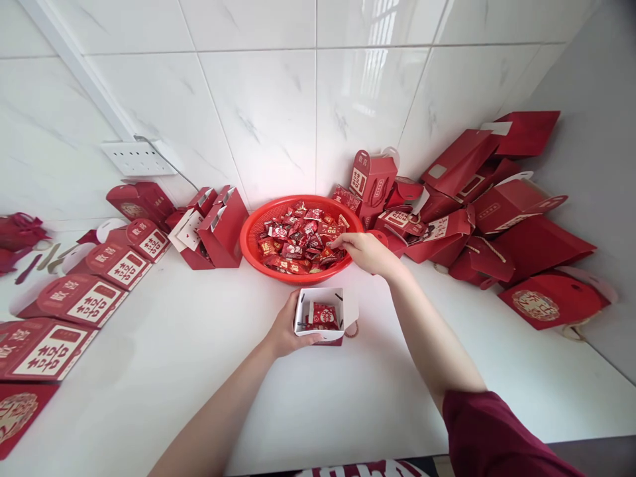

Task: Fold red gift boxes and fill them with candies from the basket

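Observation:
My left hand [288, 330] is closed around a small open gift box [299, 311], red outside and white inside, standing on the white table. A few red wrapped candies [324, 317] lie in the box, its side flap folded out to the right near a twisted cord handle [352, 329]. Just behind it sits a red plastic basket [248, 248] heaped with wrapped candies [293, 250] in red and gold. At the basket's right side my right hand [365, 252] reaches in, thumb and fingers pinched together at a candy, which the fingertips partly hide.
Closed red boxes [94, 298] with white panels line the left side. Two open red boxes [223, 228] stand left of the basket. To the right, red boxes [541, 252] are piled against the wall. A power strip [136, 159] is mounted on the tiled wall.

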The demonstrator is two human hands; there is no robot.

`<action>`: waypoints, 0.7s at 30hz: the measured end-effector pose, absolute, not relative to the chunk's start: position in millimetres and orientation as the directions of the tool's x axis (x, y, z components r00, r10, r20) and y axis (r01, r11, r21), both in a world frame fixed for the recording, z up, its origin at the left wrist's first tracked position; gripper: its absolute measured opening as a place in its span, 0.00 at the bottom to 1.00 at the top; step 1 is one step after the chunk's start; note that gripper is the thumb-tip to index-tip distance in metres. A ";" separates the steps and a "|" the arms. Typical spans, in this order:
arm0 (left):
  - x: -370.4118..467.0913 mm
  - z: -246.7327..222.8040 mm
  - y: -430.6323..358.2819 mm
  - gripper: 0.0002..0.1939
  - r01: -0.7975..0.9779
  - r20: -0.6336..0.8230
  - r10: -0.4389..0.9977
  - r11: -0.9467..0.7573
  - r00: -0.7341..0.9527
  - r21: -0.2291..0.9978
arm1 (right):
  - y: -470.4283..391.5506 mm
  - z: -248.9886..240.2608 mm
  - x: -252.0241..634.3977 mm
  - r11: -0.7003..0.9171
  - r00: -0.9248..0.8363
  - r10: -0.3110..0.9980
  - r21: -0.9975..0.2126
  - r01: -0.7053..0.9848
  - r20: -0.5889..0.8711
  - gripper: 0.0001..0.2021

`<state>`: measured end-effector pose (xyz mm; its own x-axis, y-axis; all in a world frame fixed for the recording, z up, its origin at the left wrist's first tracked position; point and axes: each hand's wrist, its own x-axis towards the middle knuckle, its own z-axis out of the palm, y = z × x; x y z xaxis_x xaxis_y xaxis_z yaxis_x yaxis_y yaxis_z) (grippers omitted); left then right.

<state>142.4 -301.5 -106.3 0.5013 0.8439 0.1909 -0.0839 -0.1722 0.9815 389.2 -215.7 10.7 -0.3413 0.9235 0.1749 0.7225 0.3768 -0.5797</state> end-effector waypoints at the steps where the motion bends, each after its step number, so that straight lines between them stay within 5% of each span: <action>1: 142.2 -105.7 -301.9 0.44 -0.084 0.192 0.841 -0.174 0.505 0.981 | -203.6 8.6 386.4 0.367 -0.359 0.925 -0.532 0.763 0.123 0.19; 11: 136.5 -105.7 -301.6 0.47 0.063 0.179 0.853 -0.239 0.491 0.969 | -124.4 -32.5 344.7 0.336 -0.398 0.869 -0.238 0.911 -0.295 0.08; 16: 137.2 -107.1 -301.8 0.47 0.043 0.161 0.858 -0.208 0.487 0.977 | -124.7 -37.1 346.0 0.262 -0.309 0.898 -0.184 0.947 -0.314 0.14; 21: 137.4 -107.4 -301.3 0.48 0.039 0.168 0.855 -0.215 0.491 0.976 | -128.3 -34.2 348.7 0.243 -0.301 0.934 -0.278 0.929 -0.190 0.10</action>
